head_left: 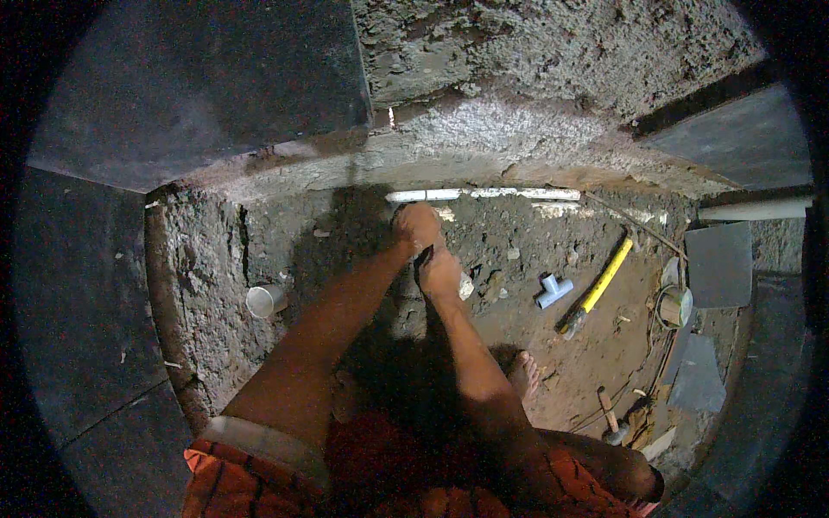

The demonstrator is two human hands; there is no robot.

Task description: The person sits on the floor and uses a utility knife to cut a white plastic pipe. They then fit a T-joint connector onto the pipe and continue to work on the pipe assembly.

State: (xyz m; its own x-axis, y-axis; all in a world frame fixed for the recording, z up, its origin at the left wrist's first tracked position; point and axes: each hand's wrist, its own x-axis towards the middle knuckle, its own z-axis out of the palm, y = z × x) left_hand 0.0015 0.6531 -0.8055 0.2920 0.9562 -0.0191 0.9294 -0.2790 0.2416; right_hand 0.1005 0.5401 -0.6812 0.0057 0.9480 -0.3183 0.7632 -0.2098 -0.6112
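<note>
My left hand (416, 225) is closed just below a white pipe (492, 194) lying along the base of the back wall. My right hand (439, 274) is closed just beneath it, beside a small dark thing between the hands that I cannot make out. My fingers and what they hold are largely hidden. A pale lump (465, 288) lies at the right of my right hand, on the rough grey mortar bed.
A white round fitting (267, 301) is at left; a blue-grey tee (553, 290), yellow-handled tool (606, 274), tin (673, 307) and hammer (610, 414) are at right. Dark tiles (86, 302) border the recess; grey offcuts (717, 263) rest right. My bare foot (525, 374) shows.
</note>
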